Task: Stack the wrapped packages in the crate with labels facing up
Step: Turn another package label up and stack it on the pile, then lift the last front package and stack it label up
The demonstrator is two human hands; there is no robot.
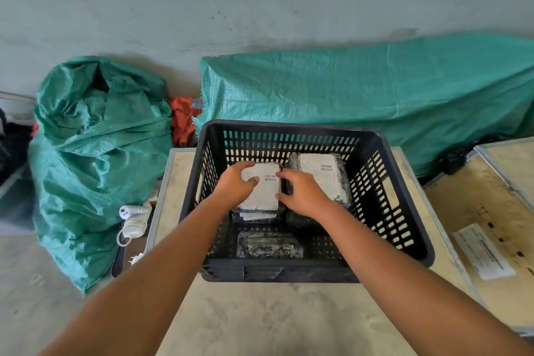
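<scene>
A black slotted plastic crate (404,211) stands on a pale table. Inside it, both my hands hold one wrapped package (267,191) with its white barcode label facing up, on top of a left-hand stack. My left hand (235,185) grips its left edge and my right hand (303,195) grips its right edge. To the right lies a second wrapped package (323,172), label up. A third, dark-wrapped package (268,244) lies near the crate's front wall with no label showing.
The table (260,318) carries the crate. A second wooden surface (497,211) to the right bears a paper sheet (484,251). Green woven sacks (95,159) sit at left and behind (375,95). White cables and a plug (133,220) lie left of the table.
</scene>
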